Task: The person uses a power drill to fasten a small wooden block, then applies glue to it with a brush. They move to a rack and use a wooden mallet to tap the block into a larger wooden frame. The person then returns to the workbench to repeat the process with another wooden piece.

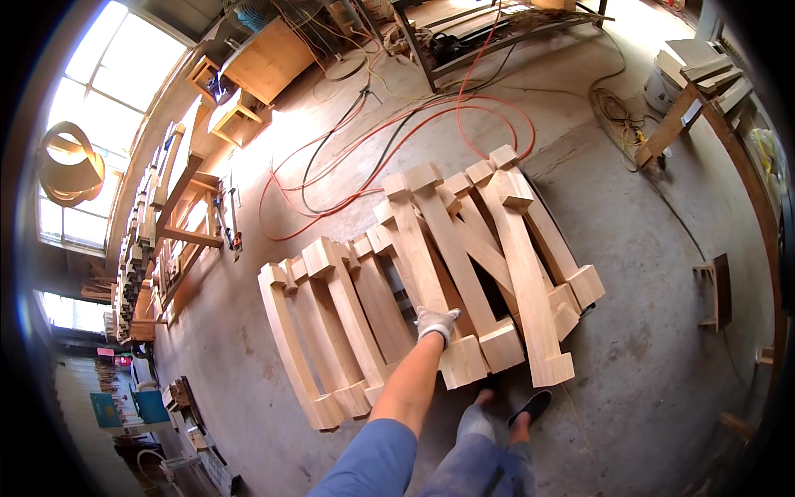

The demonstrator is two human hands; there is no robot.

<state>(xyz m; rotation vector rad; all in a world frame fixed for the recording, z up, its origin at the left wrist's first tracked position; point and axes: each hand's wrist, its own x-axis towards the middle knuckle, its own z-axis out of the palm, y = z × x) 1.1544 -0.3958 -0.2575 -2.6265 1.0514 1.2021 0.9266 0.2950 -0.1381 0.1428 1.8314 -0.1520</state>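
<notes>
My left hand (436, 323), in a pale work glove, reaches down and is closed around a light wooden piece (420, 261) with thick block ends. Its fingertips are partly hidden against the wood. That piece belongs to a pile of similar pieces on the floor. Just right of it lies another such piece (455, 253), and a further one (523, 273) rests tilted across the right side of the pile. Left of my hand, more block-ended pieces (344, 302) lie side by side in a row. My right hand is not in view.
Orange hoses (364, 199) loop over the concrete floor beyond the pile. A metal-framed bench (422, 58) stands at the back. On the left is a wooden rack (195, 236) holding timber. A small wooden stand (719, 291) sits at right. My shoe (538, 403) is close to the pile.
</notes>
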